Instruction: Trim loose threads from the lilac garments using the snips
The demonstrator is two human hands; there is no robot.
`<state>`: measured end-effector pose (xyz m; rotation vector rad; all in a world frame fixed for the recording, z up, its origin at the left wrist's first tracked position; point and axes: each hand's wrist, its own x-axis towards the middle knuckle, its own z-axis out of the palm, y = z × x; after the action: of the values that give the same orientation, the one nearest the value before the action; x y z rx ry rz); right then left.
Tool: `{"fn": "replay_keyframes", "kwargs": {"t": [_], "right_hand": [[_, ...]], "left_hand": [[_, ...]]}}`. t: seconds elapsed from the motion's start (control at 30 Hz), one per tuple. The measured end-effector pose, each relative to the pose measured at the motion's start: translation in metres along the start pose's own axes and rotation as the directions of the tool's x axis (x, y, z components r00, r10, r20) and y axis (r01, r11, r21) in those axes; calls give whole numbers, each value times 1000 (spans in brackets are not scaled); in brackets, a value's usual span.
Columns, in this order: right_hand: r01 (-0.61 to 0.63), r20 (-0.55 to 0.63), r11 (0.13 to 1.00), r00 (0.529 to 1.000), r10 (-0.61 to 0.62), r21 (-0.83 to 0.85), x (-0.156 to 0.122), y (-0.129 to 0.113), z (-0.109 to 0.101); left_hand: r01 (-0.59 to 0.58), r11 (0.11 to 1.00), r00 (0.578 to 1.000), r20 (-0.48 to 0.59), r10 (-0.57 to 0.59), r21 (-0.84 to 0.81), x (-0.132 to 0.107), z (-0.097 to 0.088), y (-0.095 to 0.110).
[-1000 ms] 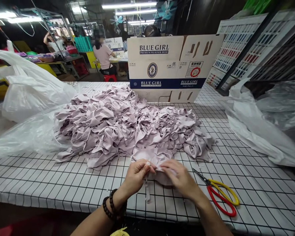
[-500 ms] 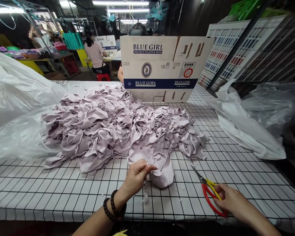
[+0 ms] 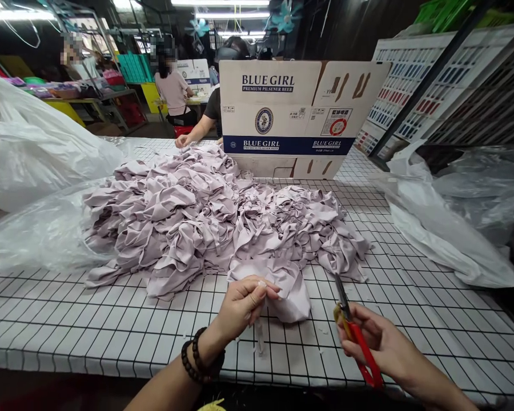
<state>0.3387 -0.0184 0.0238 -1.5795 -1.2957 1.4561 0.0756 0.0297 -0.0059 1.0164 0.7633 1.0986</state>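
Observation:
My left hand (image 3: 242,302), with dark beads at the wrist, is closed in a pinch at the near edge of a pale lilac piece of cloth (image 3: 294,295). A small white bit shows at its fingertips, and a narrow pale strip (image 3: 260,337) hangs below them. To the right, my right hand (image 3: 379,342) is wrapped round scissors (image 3: 354,331) with red and yellow handles. Their dark blades point away from me, apart from the cloth. Just beyond both hands spreads a large heap of crumpled lilac cloth pieces (image 3: 175,211).
Across the grid-patterned table (image 3: 124,325) stands a white beer carton (image 3: 282,128). A co-worker's hand (image 3: 183,140) shows behind the heap. Clear plastic bags (image 3: 38,142) lie left, and a white bag (image 3: 449,228) lies right. Small scraps dot the tabletop.
My right hand has shifted left and turned the scissors more upright in its grasp. The left hand's fingers have changed their pinch slightly. A co-worker's arm has come out beside the carton.

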Motion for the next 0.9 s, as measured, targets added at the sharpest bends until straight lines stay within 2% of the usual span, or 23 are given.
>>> {"fn": "replay_keyframes", "kwargs": {"t": [0.1,0.2,0.27,0.4,0.57,0.9], "right_hand": [[122,108,970,989,-100,-213,7,-30,19],[205,150,838,977,-149,-505,13,-48,33],[211,145,761,977,-154,-613,16,-52,41],[248,138,693,968,-212,-677,24,-49,51],[302,143,610,944,-296,-733,28,-46,55],[342,161,571,925,-343,-746,27,-48,60]], "left_hand": [[-10,1000,999,-38,9,-13,2,0,-5],[-45,998,997,-55,47,37,2,0,-8],[-68,993,996,-44,73,92,1,0,-8],[-121,958,993,18,121,259,-1,-1,-4],[-182,907,983,79,165,379,-2,-6,-4],[-192,897,981,88,171,397,-3,-7,-2]]}}
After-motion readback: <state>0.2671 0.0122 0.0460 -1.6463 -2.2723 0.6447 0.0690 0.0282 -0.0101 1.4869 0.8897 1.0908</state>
